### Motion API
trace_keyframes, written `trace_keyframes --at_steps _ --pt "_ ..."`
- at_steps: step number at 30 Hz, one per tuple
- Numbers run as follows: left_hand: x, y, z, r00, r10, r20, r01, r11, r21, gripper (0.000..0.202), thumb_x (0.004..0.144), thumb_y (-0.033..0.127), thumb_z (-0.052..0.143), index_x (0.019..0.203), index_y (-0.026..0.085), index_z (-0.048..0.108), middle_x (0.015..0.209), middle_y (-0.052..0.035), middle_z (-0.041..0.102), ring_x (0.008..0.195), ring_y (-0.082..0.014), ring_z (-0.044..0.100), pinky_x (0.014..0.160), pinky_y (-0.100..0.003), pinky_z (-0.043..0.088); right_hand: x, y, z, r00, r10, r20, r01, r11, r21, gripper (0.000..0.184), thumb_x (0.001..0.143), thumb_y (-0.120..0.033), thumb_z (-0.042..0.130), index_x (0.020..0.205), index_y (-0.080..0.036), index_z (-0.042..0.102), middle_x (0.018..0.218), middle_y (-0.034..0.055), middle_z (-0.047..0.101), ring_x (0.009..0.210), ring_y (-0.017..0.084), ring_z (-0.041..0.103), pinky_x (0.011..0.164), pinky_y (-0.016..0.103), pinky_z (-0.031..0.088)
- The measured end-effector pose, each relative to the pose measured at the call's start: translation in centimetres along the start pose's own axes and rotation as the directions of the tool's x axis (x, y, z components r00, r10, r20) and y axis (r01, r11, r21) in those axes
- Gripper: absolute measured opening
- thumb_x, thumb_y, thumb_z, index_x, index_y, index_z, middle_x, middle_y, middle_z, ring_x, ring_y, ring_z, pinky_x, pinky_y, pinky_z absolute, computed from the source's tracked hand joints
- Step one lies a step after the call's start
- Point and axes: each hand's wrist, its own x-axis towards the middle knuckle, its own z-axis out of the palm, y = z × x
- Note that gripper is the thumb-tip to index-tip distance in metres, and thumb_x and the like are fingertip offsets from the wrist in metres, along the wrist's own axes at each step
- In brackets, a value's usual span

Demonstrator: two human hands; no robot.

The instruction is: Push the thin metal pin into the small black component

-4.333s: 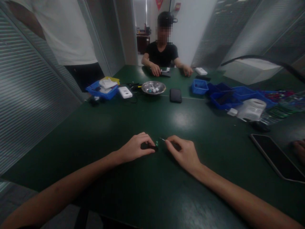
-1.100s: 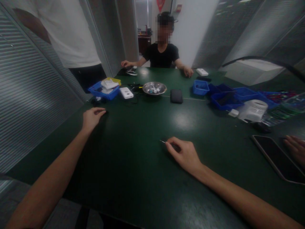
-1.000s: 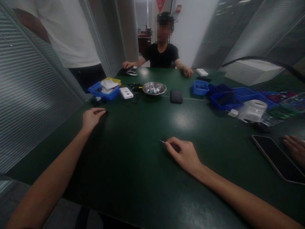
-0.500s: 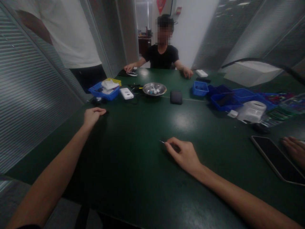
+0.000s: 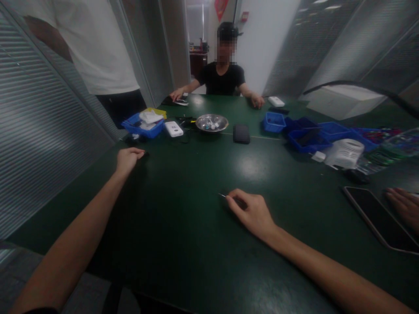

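At the left, my left hand rests on the green table with thumb and fingers pinched together. A small dark item shows at its fingertips, too small to name. My right hand lies on its side nearer the middle, closed in a pinch. From its thumb and forefinger a thin, silvery, needle-like piece sticks out to the left; the rest of it is hidden by the fingers. The two hands are well apart.
Beyond my hands stand a metal bowl with small white pieces, a black square case, a white device and blue bins. A phone lies right, beside another person's hand. Someone sits opposite; another stands left.
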Motion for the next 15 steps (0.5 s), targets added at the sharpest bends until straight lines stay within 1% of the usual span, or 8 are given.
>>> trace_keyframes --at_steps 2,4,6,7,9,11,13,15 --pt "-0.4 0.1 -0.4 0.999 0.036 -0.007 -0.035 0.999 0.041 0.029 0.090 0.025 0.065 0.111 0.008 0.075 0.098 -0.0075 0.075 0.084 -0.0203 0.064 0.077 -0.030 0.047 0.0 0.0 0.0 1.000 -0.003 0.003 0.003 1.000 0.003 0.030 0.103 -0.041 0.051 0.098 -0.021 0.072 0.075 0.0005 0.071 0.058 0.014 0.064 0.054 0.024 0.046" --pt "-0.9 0.5 -0.7 0.984 0.177 -0.012 -0.172 0.970 0.172 0.027 0.092 0.029 0.062 0.109 0.013 0.077 0.108 -0.0103 0.073 0.097 -0.0254 0.064 0.088 -0.035 0.047 0.0 -0.1 0.0 1.000 -0.004 -0.004 0.004 1.000 -0.008 0.029 0.103 -0.041 0.052 0.098 -0.021 0.072 0.075 0.0003 0.071 0.059 0.015 0.064 0.054 0.024 0.045" --pt "-1.6 1.1 -0.9 0.943 0.333 0.025 -0.320 0.880 0.350 0.030 0.096 0.029 0.053 0.108 0.014 0.076 0.115 -0.0140 0.070 0.108 -0.0303 0.061 0.095 -0.040 0.046 0.0 -0.1 0.0 1.000 -0.003 -0.005 0.002 1.000 -0.014 0.029 0.103 -0.040 0.052 0.097 -0.021 0.072 0.074 0.0002 0.070 0.059 0.015 0.064 0.054 0.024 0.045" --pt "-1.9 1.4 -1.0 0.925 0.375 0.060 -0.363 0.828 0.428 0.033 0.097 0.028 0.049 0.109 0.013 0.076 0.116 -0.0159 0.069 0.109 -0.0321 0.061 0.096 -0.042 0.046 0.0 -0.2 0.0 1.000 -0.001 -0.001 0.001 1.000 -0.012 0.029 0.103 -0.040 0.052 0.098 -0.021 0.072 0.075 0.0002 0.070 0.059 0.015 0.063 0.054 0.024 0.045" --pt "-2.4 2.0 -0.9 0.916 0.383 0.123 -0.387 0.755 0.530 0.036 0.098 0.026 0.044 0.112 0.012 0.074 0.113 -0.0186 0.068 0.106 -0.0340 0.062 0.092 -0.044 0.048 0.0 -0.2 0.0 1.000 0.004 0.008 -0.004 1.000 -0.008 0.029 0.103 -0.041 0.051 0.098 -0.021 0.072 0.075 0.0004 0.070 0.059 0.015 0.063 0.055 0.025 0.046" --pt "-2.7 2.4 -1.0 0.915 0.367 0.166 -0.391 0.711 0.584 0.038 0.098 0.024 0.041 0.114 0.011 0.073 0.112 -0.0190 0.068 0.103 -0.0339 0.064 0.088 -0.044 0.049 0.0 -0.2 -0.1 1.000 0.008 0.015 -0.008 1.000 -0.006 0.030 0.103 -0.041 0.051 0.098 -0.021 0.072 0.075 0.0006 0.070 0.059 0.015 0.063 0.056 0.025 0.047" --pt "-2.9 2.7 -1.1 0.912 0.372 0.171 -0.398 0.707 0.585 0.037 0.099 0.023 0.041 0.116 0.012 0.072 0.113 -0.0178 0.069 0.104 -0.0330 0.065 0.088 -0.042 0.050 0.0 -0.2 -0.1 1.000 0.007 0.021 -0.007 1.000 -0.002 0.031 0.103 -0.042 0.051 0.098 -0.020 0.072 0.076 0.0009 0.071 0.058 0.015 0.063 0.056 0.025 0.047" --pt "-3.0 3.0 -1.3 0.908 0.389 0.155 -0.407 0.737 0.539 0.035 0.099 0.026 0.043 0.113 0.013 0.073 0.113 -0.0164 0.070 0.105 -0.0323 0.065 0.090 -0.042 0.050 0.0 -0.2 -0.2 1.000 0.000 0.026 0.000 1.000 0.007 0.031 0.103 -0.042 0.050 0.098 -0.020 0.072 0.077 0.0015 0.072 0.060 0.015 0.064 0.056 0.024 0.048"
